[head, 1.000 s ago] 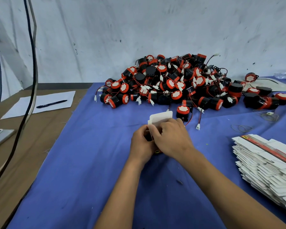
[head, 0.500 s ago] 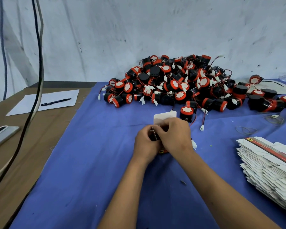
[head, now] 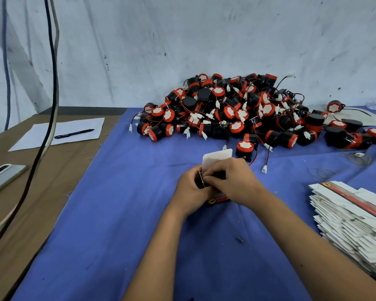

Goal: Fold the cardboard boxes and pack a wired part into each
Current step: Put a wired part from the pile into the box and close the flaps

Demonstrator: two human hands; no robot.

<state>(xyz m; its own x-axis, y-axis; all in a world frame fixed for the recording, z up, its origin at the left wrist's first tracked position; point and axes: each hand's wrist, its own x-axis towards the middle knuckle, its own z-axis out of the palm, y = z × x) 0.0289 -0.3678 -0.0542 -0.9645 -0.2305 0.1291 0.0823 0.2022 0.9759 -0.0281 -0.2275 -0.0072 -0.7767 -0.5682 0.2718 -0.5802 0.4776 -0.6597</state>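
Note:
A small cardboard box (head: pixel 217 157) stands on the blue cloth between my two hands, its white lid flap sticking up at the far side and a red-and-yellow printed edge showing below. My left hand (head: pixel 189 190) grips the box's left side. My right hand (head: pixel 230 181) is curled over its open top, fingers pressing something dark inside; what it is stays mostly hidden. A big heap of black-and-red wired parts (head: pixel 237 111) with white connectors lies behind, against the wall. One loose part (head: pixel 244 147) sits just beyond the box.
A stack of flat unfolded boxes (head: pixel 352 218) lies at the right edge. Rubber bands (head: pixel 321 171) lie on the blue cloth (head: pixel 117 224). On the brown table at left are a sheet of paper with a pen (head: pixel 74 133), a phone (head: pixel 2 177), and hanging cables (head: pixel 50 83).
Both hands stay on the box and work at its open top. The white connector seen by my right wrist half a second ago is out of sight.

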